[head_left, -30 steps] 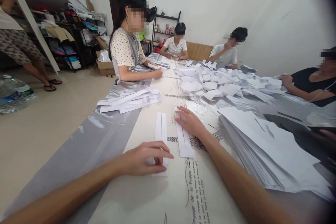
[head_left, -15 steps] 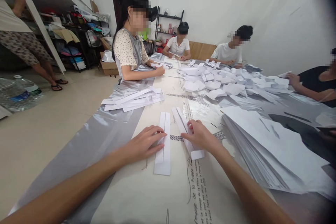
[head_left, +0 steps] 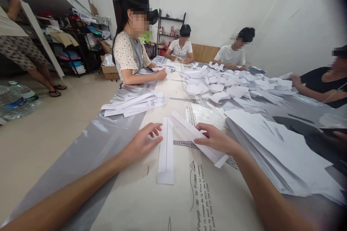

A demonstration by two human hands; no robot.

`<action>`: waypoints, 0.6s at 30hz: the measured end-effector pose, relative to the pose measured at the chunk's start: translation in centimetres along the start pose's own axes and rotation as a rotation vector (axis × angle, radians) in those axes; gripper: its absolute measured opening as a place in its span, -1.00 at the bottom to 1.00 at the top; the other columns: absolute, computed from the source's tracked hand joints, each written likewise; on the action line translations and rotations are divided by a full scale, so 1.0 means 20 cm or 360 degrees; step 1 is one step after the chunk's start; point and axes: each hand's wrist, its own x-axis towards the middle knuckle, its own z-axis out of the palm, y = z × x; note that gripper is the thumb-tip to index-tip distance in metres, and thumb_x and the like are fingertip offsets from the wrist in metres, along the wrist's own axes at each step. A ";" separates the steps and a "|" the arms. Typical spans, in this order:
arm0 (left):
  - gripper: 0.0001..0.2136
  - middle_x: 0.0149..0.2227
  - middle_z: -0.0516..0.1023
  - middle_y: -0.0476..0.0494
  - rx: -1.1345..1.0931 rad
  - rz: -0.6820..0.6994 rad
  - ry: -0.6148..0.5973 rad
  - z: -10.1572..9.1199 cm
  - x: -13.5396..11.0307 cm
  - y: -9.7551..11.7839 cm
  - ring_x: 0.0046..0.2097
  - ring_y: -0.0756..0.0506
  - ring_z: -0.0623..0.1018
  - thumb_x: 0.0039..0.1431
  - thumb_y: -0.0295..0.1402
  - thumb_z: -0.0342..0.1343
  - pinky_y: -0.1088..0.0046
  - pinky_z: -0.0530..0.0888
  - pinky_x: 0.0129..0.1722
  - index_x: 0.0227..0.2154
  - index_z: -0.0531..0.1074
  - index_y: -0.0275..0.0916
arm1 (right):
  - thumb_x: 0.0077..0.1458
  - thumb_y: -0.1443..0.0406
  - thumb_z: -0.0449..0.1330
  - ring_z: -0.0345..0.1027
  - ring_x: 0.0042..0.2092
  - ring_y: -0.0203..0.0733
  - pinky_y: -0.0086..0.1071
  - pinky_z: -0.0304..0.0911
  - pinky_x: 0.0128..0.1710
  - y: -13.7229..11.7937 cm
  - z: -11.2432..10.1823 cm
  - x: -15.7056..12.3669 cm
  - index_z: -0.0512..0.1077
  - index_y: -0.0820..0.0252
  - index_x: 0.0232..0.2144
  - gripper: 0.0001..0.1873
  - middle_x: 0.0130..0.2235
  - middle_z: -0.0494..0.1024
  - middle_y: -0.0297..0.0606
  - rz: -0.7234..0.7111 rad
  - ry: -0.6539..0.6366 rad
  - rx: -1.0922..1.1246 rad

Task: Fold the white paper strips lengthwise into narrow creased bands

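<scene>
Two long folded white paper strips are in front of me on the printed table cover point(head_left: 173, 202). One folded strip point(head_left: 166, 151) lies flat, and my left hand point(head_left: 142, 140) rests beside its upper left edge with fingers spread, touching it lightly. My right hand point(head_left: 215, 139) is closed on the second folded strip point(head_left: 197, 138), which is lifted and angled from upper left to lower right.
A thick stack of white sheets point(head_left: 273, 151) lies at my right. A pile of folded strips point(head_left: 134, 103) sits left of centre, and a heap of folded papers point(head_left: 230, 85) farther back. Several seated people work around the table; one person point(head_left: 18, 43) stands at far left. Water bottles point(head_left: 16, 99) lie on the floor.
My right hand has picked up the right strip and swung it to a slant. My left hand has slid up along the left strip from its lower end.
</scene>
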 end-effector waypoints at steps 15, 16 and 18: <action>-0.68 -0.68 0.27 0.12 -0.0442 -0.0356 0.0732 -0.37 0.10 -0.16 -0.62 0.09 0.20 0.16 -0.07 0.26 0.57 0.10 -0.60 -0.34 0.50 -0.28 | 0.25 -0.01 0.16 0.48 -0.20 -0.08 -0.19 0.39 -0.18 0.00 -0.15 -0.06 0.57 0.09 -0.18 -0.64 -0.19 0.61 -0.18 -0.0289 0.0405 -0.0164; -0.67 -0.65 0.29 0.11 -0.0407 -0.0388 0.0961 -0.43 0.11 -0.21 -0.60 0.09 0.21 0.15 -0.07 0.25 0.57 0.11 -0.59 -0.31 0.49 -0.29 | 0.24 -0.01 0.15 0.50 -0.15 -0.04 -0.15 0.39 -0.13 0.03 -0.20 -0.09 0.56 0.10 -0.16 -0.63 -0.14 0.62 -0.15 -0.0261 0.0745 -0.0248; -0.63 -0.59 0.32 0.11 -0.0255 -0.0516 0.1309 -0.56 0.11 -0.31 -0.56 0.08 0.25 0.16 -0.04 0.20 0.57 0.18 -0.55 -0.24 0.46 -0.29 | 0.20 0.01 0.16 0.52 -0.10 0.03 -0.10 0.37 -0.02 0.12 -0.32 -0.13 0.55 0.11 -0.12 -0.62 -0.06 0.63 -0.11 -0.0190 0.1254 -0.0411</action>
